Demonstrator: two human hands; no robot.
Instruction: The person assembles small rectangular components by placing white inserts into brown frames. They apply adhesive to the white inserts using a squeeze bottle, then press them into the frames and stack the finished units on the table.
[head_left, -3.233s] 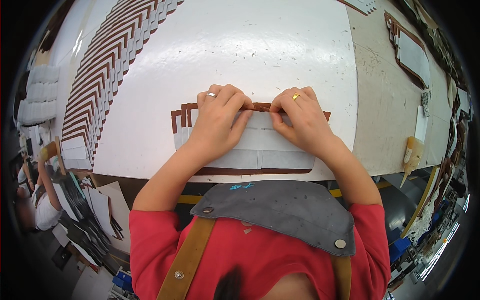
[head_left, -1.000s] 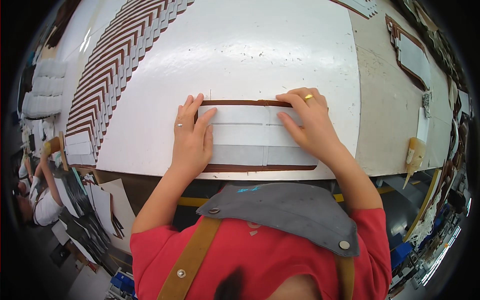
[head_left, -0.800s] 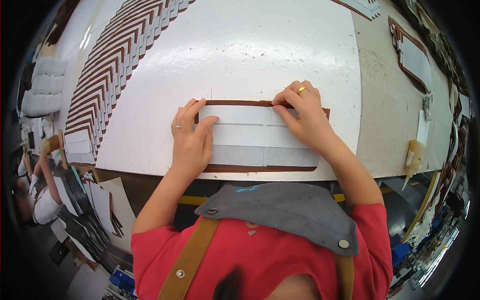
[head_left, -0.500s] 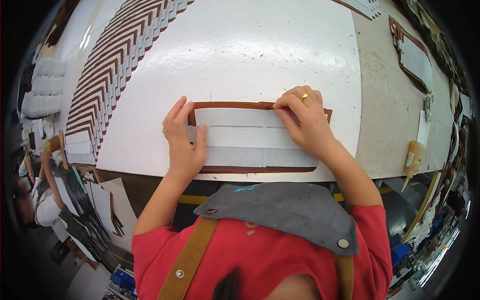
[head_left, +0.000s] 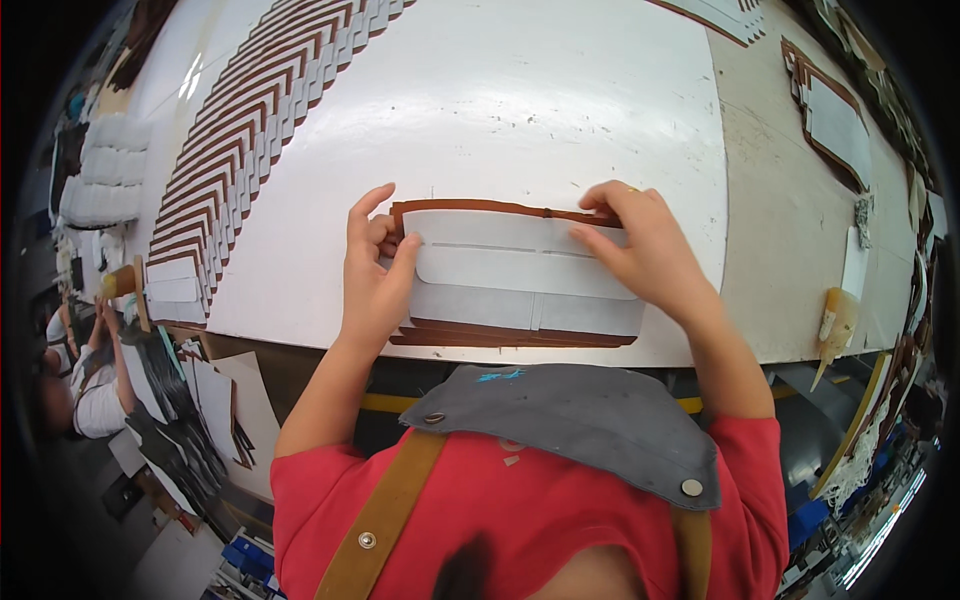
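A wide panel (head_left: pixel 510 228), white-faced with a brown leather border and narrow slots, lies at the table's near edge over a lower greyish-white piece (head_left: pixel 470 308) with a brown lower border. My left hand (head_left: pixel 375 270) grips the panel's left end, thumb on the white face, index finger raised and the other fingers curled at the edge. At the far right corner, my right hand (head_left: pixel 650 245) has its thumb on the white face and its fingers over the far brown border. A small dark mark (head_left: pixel 547 213) shows on that border.
A long overlapping row of white-and-brown panels (head_left: pixel 215 190) runs along the left. More panels (head_left: pixel 838 120) lie at the right, with a yellowish glue bottle (head_left: pixel 836 322) near the right edge. Another person (head_left: pixel 100 385) is at far left, beside stacked white bundles (head_left: pixel 105 172).
My right hand has slid right from the far edge to the corner. The panel's upper layer has shifted, showing more brown layers at the lower left. My left hand's fingers have curled in.
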